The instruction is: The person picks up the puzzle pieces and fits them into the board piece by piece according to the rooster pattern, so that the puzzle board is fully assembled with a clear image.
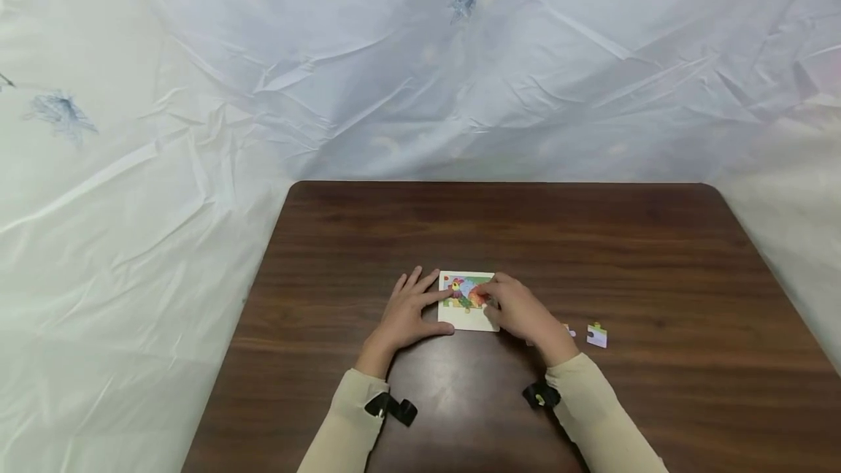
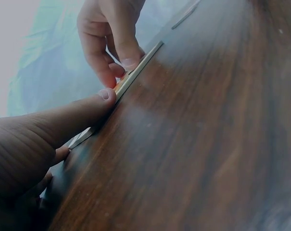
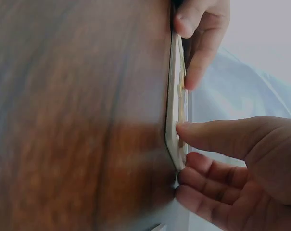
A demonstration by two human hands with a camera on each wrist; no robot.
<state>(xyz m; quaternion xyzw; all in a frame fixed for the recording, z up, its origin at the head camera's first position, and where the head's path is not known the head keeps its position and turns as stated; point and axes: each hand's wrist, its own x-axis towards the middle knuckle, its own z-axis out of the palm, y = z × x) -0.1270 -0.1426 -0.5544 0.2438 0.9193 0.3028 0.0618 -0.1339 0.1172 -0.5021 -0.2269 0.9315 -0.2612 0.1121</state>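
Observation:
A small white-framed jigsaw puzzle board (image 1: 463, 322) lies flat on the table, its upper part filled with colourful pieces and a pale strip showing below them. My left hand (image 1: 410, 312) spreads its fingers along the board's left side; the index finger rests on the picture and the thumb touches the lower left edge. At the board's right side, my right hand (image 1: 523, 310) pinches a puzzle piece against the picture with thumb and index finger. Its fingers hide most of that piece. From the right wrist, the board (image 3: 172, 101) appears edge-on, with the thumb on top.
A loose puzzle piece (image 1: 597, 336) with white, purple and green lies on the brown table (image 1: 657, 261) to the right. Another piece (image 1: 571, 331) is partly hidden behind the right wrist. White printed sheeting (image 1: 407, 122) hangs behind the table.

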